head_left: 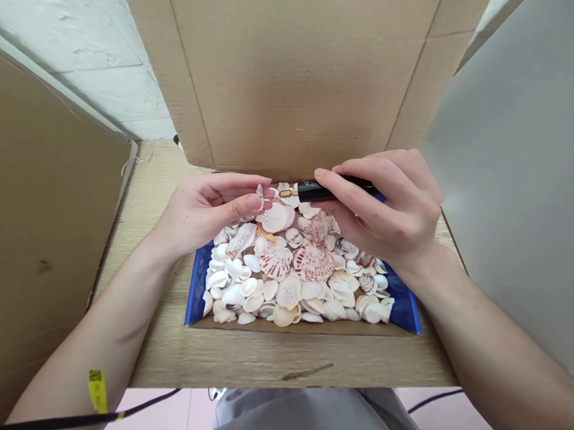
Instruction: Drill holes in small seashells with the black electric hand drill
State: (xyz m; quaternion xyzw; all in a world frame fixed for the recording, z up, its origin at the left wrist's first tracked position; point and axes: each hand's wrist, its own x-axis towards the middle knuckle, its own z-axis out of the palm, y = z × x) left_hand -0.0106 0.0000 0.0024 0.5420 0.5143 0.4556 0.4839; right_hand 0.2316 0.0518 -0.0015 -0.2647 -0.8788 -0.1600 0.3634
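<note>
A blue tray [197,281] on a wooden table holds a heap of several white, cream and pink seashells [291,273]. My left hand [205,207] hovers over the tray's far left and pinches a small pale shell [260,194] between thumb and fingertips. My right hand [388,207] is closed round a black pen-like tool [327,190] with a brass tip. The tip points left and almost touches the pinched shell. Both hands are above the shell heap.
An open cardboard flap [294,74] stands upright behind the tray. A cardboard panel [40,228] walls off the left and a grey panel [519,189] the right. The wooden table edge [279,368] runs near me, with black cables [152,400] below it.
</note>
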